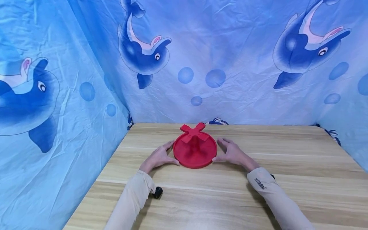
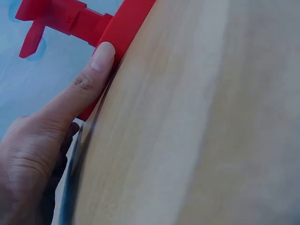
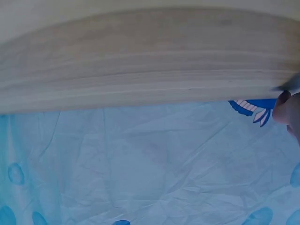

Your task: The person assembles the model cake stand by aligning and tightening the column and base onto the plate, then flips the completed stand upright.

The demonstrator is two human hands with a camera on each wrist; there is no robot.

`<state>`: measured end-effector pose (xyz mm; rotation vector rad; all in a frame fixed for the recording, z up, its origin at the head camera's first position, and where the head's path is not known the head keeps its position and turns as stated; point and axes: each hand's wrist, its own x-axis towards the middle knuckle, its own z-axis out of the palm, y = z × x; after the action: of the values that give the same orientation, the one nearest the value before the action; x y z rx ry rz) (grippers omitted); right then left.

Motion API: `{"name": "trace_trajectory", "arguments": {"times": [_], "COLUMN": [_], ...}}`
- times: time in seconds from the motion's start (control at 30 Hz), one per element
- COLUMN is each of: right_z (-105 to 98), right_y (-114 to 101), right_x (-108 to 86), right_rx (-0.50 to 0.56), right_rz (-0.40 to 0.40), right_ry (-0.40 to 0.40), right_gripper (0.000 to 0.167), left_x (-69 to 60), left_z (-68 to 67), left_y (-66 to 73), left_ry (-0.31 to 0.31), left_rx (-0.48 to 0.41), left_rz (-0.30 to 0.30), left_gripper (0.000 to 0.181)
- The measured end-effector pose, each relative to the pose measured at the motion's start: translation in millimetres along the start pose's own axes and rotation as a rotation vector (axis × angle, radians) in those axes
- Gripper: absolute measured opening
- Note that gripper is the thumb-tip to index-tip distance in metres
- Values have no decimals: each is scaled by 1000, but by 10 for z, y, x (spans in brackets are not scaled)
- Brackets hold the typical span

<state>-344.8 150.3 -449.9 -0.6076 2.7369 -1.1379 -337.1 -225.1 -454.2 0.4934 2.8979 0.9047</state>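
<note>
A red stand (image 1: 184, 156) sits on the wooden table, with a round, rimmed base, a central post and a cross-shaped top (image 1: 193, 131). The left hand (image 1: 159, 157) holds the near left side of the base between thumb and fingers. In the left wrist view its thumb (image 2: 89, 79) lies along the red rim (image 2: 124, 33), and most of its other fingers are hidden. On the opposite side the right hand (image 1: 231, 153) curves around the rim, its thumb touching it and its fingers slightly apart from it. The right wrist view catches only fingertips (image 3: 288, 112) at its right edge.
The wood-grain table (image 1: 287, 153) extends on both sides of the stand. Behind it and at the left hangs a blue cloth (image 1: 230, 102) with dolphins and bubbles, meeting the table's far edge. A small black object (image 1: 157, 192) shows by the left sleeve.
</note>
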Motion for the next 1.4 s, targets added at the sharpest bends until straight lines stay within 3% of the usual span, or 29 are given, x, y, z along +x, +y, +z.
{"name": "trace_trajectory", "arguments": {"times": [0.2,0.47,0.67,0.8,0.93,1.1,1.3,1.4], "right_z": [37,44,41,7,-109,-314,-607,-777], "right_y": [39,76,97,93,53,16,-63,-155], "right_x": [26,60,65,48,-6,-80,-238,-325], "right_rx": [-77,-89,-69,0,191,313,379,430], "right_rz": [-12,-40,-11,-5,-23,25,103,139], "right_ry": [-10,-6,-19,-37,-46,-47,-60,-113], "right_gripper": [114,109,107,105,94,79,73,75], "left_x": [70,93,90,74,73,89,106,112], "left_z": [-20,6,49,55,36,3,-181,-309], "left_y": [1,5,23,31,81,265,697,908], "left_ry": [-38,-44,-35,-27,-13,34,38,-16], "left_rx": [68,20,-41,-91,-255,-426,-374,-376], "left_rz": [-4,-12,-14,-14,15,27,-82,-128], "left_gripper": [119,118,118,116,103,80,78,80]}}
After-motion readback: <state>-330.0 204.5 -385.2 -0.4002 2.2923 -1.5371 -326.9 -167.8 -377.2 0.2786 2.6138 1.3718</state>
